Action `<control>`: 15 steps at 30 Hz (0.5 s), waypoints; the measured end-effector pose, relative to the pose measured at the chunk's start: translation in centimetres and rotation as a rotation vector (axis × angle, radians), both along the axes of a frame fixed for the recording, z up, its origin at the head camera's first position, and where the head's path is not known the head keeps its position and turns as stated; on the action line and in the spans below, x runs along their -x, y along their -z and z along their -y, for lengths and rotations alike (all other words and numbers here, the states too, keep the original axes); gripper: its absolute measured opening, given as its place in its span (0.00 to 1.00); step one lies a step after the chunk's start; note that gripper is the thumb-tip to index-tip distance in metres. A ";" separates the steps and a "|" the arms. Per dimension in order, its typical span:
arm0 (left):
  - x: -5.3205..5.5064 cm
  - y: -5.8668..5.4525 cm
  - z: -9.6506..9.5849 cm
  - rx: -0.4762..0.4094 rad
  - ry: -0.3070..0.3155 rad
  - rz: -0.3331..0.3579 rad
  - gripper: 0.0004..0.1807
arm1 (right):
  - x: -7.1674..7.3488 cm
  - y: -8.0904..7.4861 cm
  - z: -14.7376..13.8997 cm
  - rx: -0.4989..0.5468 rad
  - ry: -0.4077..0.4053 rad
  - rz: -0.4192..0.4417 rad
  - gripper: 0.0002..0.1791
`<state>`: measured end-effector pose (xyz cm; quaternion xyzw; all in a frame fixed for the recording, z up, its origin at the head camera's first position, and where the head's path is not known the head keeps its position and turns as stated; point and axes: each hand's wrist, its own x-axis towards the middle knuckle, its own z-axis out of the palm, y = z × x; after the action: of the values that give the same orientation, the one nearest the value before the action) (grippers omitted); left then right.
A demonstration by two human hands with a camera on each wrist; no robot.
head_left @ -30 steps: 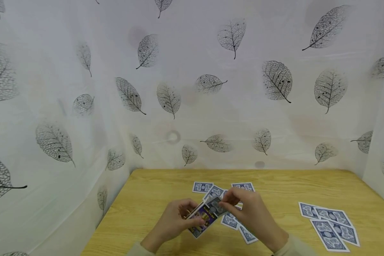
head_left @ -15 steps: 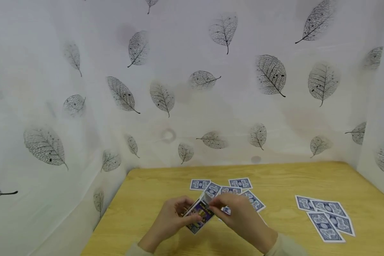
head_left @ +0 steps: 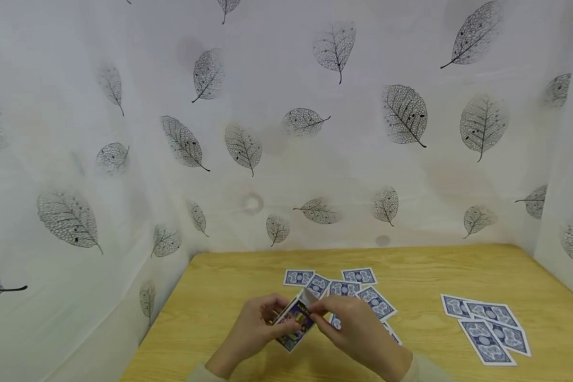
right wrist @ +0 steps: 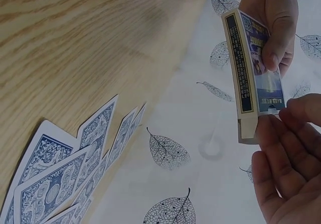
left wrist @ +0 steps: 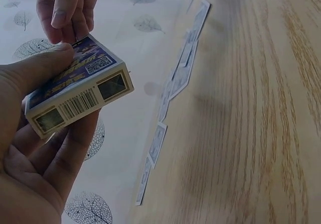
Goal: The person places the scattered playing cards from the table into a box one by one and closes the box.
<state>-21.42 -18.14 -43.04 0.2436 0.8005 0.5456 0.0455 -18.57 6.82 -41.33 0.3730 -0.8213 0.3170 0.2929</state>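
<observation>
My left hand (head_left: 254, 330) grips a purple playing card box (head_left: 293, 323), thumb across its printed front and fingers behind it. The box stands tilted, its mouth with a raised pale flap (head_left: 307, 297) facing up and right. In the left wrist view the closed bottom shows a barcode and two dark windows. Thumb and forefinger of my right hand (head_left: 355, 331) pinch at the box's mouth, right at its front edge; in the right wrist view an open side flap (right wrist: 248, 128) sits beside those fingers. What lies inside the box is hidden.
Several blue-backed playing cards (head_left: 374, 302) lie face down behind the hands, partly covered by the right hand. Another overlapping group of cards (head_left: 487, 339) lies on the right of the wooden table (head_left: 219, 286). A leaf-print sheet (head_left: 277, 175) hangs behind and left.
One second ago a card stuck far out of the box between my right fingers; now it no longer shows. My right hand has moved left to the box mouth. The view has shifted slightly.
</observation>
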 end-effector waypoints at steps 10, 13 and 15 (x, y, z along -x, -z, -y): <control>-0.1 0.0 0.0 -0.012 -0.001 0.003 0.13 | -0.2 -0.2 0.1 -0.032 0.023 0.049 0.07; -0.1 0.0 0.0 -0.013 -0.002 -0.001 0.14 | -0.3 -0.5 -0.1 -0.032 0.017 0.027 0.09; -0.1 0.0 0.0 -0.013 -0.005 -0.006 0.14 | -0.3 -0.7 -0.5 -0.025 0.012 0.011 0.09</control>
<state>-21.28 -18.10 -43.04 0.2437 0.7977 0.5501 0.0402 -18.27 7.27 -40.59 0.3702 -0.8290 0.3070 0.2856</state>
